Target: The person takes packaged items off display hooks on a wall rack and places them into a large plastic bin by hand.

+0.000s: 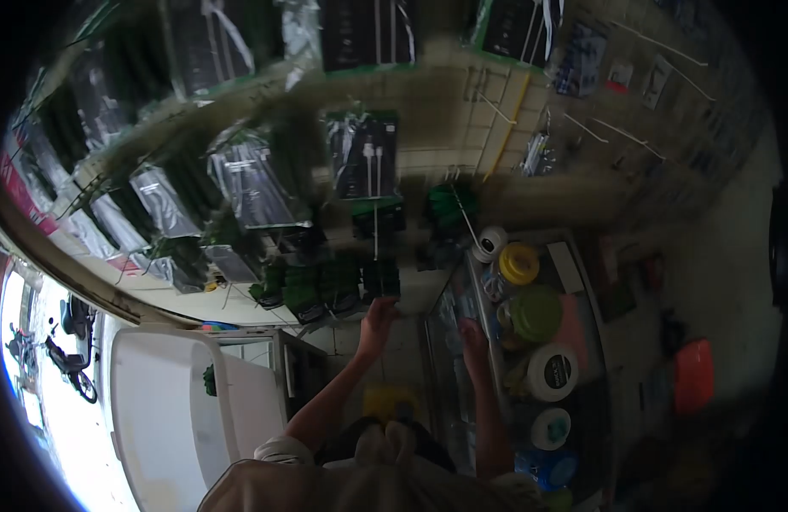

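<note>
My left hand (377, 322) is raised in front of the hanging rack, its bent fingers closed at the lower edge of a dark green-and-black packet (381, 278). More green-and-black packets (304, 292) hang close on its left. Above them, a charging cable packet (366, 158) with a white cable printed on it hangs on a hook. My right hand (472, 334) is beside the near edge of the glass counter (488, 358). Its fingers are dim and blurred, so whether they hold anything cannot be made out.
Jars with a yellow lid (518, 264), a green lid (537, 313) and a white lid (553, 372) stand on the counter at my right. Wall hooks (496, 108) stick out above. A large white tub (189, 410) stands at lower left. A motorcycle (70, 354) shows outside.
</note>
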`<state>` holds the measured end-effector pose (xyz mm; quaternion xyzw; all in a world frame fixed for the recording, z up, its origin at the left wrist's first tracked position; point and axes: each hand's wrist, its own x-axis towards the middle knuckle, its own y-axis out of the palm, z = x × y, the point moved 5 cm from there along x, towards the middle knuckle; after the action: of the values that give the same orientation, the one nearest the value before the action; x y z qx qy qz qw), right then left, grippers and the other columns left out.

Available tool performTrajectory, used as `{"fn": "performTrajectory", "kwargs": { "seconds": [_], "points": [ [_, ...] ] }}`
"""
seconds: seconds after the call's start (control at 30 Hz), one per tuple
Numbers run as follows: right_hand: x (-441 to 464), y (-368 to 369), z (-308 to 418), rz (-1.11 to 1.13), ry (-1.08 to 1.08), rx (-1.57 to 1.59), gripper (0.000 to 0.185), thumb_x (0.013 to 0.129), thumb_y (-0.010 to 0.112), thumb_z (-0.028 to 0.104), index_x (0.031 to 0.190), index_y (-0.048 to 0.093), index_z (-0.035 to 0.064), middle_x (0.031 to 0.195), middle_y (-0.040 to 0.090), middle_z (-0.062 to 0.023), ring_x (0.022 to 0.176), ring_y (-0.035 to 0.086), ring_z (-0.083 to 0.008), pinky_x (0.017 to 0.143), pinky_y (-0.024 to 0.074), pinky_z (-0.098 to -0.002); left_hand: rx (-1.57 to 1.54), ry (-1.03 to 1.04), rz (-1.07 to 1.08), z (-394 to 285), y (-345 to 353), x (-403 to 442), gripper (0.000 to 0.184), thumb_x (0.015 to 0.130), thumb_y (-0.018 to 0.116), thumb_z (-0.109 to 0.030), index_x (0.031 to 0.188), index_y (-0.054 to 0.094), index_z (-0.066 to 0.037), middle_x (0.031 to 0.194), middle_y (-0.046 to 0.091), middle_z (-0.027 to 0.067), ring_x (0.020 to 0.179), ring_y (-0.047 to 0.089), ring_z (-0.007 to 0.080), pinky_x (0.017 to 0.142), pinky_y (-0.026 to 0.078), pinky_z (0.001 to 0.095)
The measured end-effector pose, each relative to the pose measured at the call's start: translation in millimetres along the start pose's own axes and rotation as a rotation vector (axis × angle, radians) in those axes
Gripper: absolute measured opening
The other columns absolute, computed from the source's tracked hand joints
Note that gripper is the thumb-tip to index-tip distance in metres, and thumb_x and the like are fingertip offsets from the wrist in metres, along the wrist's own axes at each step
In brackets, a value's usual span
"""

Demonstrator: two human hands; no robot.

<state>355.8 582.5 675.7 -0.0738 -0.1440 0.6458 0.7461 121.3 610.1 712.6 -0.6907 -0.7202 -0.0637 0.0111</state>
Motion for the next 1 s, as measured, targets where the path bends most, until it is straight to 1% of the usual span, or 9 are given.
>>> {"fn": "performTrajectory", "kwargs": {
  "seconds": [0.07, 0.13, 0.2, 0.27, 0.37, 0.53, 0.7, 0.93, 1.0],
  "points": [
    [26.1, 14.2, -25.2, -0.03, -0.022, 0.17, 0.033, 0.087, 0.045, 0.03, 0.107, 0.05, 0.0031, 0.1, 0.054, -0.0075, 0.094, 0.051, -0.0159, 0.082, 0.0389, -0.0274, 0.007, -0.021, 0.023, 27.3, 23.6, 23.6, 0.022, 0.083, 0.046, -0.006, 0.104, 0.048, -0.003, 0.081, 0.055, 0.0056, 0.081, 0.055, 0.0129, 0.073, 0.043, 0.0267],
    [56.0, 30.0, -55.6, -0.043, -0.029, 0.091, 0.028, 0.088, 0.045, 0.019, 0.111, 0.047, 0.0034, 0.109, 0.05, -0.0083, 0.103, 0.047, -0.0164, 0.088, 0.0357, -0.0288, 0.065, 0.046, 0.058, 54.9, 43.8, 46.9, 0.022, 0.083, 0.046, -0.004, 0.105, 0.047, -0.003, 0.091, 0.054, 0.0081, 0.089, 0.054, 0.0156, 0.077, 0.043, 0.0289],
    [89.2, 46.7, -65.1, -0.047, 0.019, 0.285, 0.028, 0.087, 0.045, 0.013, 0.113, 0.045, 0.0035, 0.116, 0.046, -0.0093, 0.11, 0.043, -0.018, 0.091, 0.0329, -0.0294, 0.085, 0.055, 0.018, 78.6, 63.7, 70.8, 0.024, 0.083, 0.045, -0.003, 0.107, 0.045, -0.003, 0.101, 0.051, 0.0098, 0.097, 0.051, 0.0186, 0.08, 0.043, 0.0307],
    [109.5, 56.3, -91.7, -0.061, -0.165, 0.187, 0.033, 0.087, 0.045, 0.014, 0.118, 0.041, 0.0035, 0.12, 0.043, -0.0095, 0.112, 0.041, -0.0191, 0.092, 0.0314, -0.0303, 0.181, 0.161, -0.008, 107.0, 67.7, 87.3, 0.027, 0.083, 0.046, -0.003, 0.109, 0.043, -0.004, 0.108, 0.048, 0.0105, 0.104, 0.046, 0.0211, 0.083, 0.041, 0.0327],
    [132.9, 70.0, -111.2, -0.065, -0.076, 0.245, 0.038, 0.087, 0.045, 0.018, 0.122, 0.038, 0.0036, 0.124, 0.04, -0.0096, 0.116, 0.036, -0.0191, 0.095, 0.0285, -0.0298, 0.222, 0.197, -0.108, 154.9, 69.0, 108.1, 0.03, 0.082, 0.046, -0.003, 0.111, 0.041, -0.004, 0.111, 0.045, 0.0111, 0.107, 0.043, 0.025, 0.087, 0.038, 0.0351],
    [170.2, 89.8, -160.4, -0.118, -0.062, 0.395, 0.044, 0.088, 0.042, 0.023, 0.126, 0.032, 0.0034, 0.13, 0.033, -0.0118, 0.122, 0.029, -0.0211, 0.099, 0.0211, -0.0307, 0.245, 0.2, -0.112, 220.6, 72.9, 134.7, 0.04, 0.079, 0.049, -0.003, 0.116, 0.035, -0.003, 0.12, 0.036, 0.0146, 0.112, 0.035, 0.0309, 0.095, 0.028, 0.0375],
    [201.5, 113.4, -207.6, -0.121, -0.172, 0.339, 0.048, 0.088, 0.042, 0.022, 0.129, 0.027, 0.0033, 0.132, 0.029, -0.0123, 0.123, 0.025, -0.0223, 0.1, 0.0197, -0.0315, 0.351, 0.41, -0.239, 269.2, 78.4, 164.1, 0.06, 0.075, 0.051, -0.001, 0.126, 0.019, 0.0, 0.123, 0.026, 0.0198, 0.117, 0.025, 0.035, 0.097, 0.021, 0.0395],
    [223.0, 129.3, -228.6, -0.179, -0.396, 0.229, 0.047, 0.087, 0.041, 0.014, 0.129, 0.025, 0.0019, 0.131, 0.029, -0.0172, 0.122, 0.028, -0.0267, 0.099, 0.0211, -0.0333, 0.312, 0.462, -0.257, 302.2, 84.3, 184.4, 0.063, 0.074, 0.052, 0.0, 0.127, 0.018, 0.0, 0.121, 0.027, 0.0209, 0.114, 0.028, 0.0356, 0.095, 0.023, 0.0405],
    [220.1, 126.0, -225.7, -0.219, -0.417, 0.176, 0.045, 0.086, 0.041, 0.011, 0.128, 0.027, 0.0011, 0.129, 0.031, -0.0185, 0.12, 0.031, -0.0276, 0.098, 0.0239, -0.0335, 0.289, 0.401, -0.309, 302.2, 80.2, 183.8, 0.051, 0.075, 0.051, -0.002, 0.12, 0.028, -0.001, 0.12, 0.027, 0.0206, 0.109, 0.033, 0.0348, 0.09, 0.029, 0.0389]
  ]
}}
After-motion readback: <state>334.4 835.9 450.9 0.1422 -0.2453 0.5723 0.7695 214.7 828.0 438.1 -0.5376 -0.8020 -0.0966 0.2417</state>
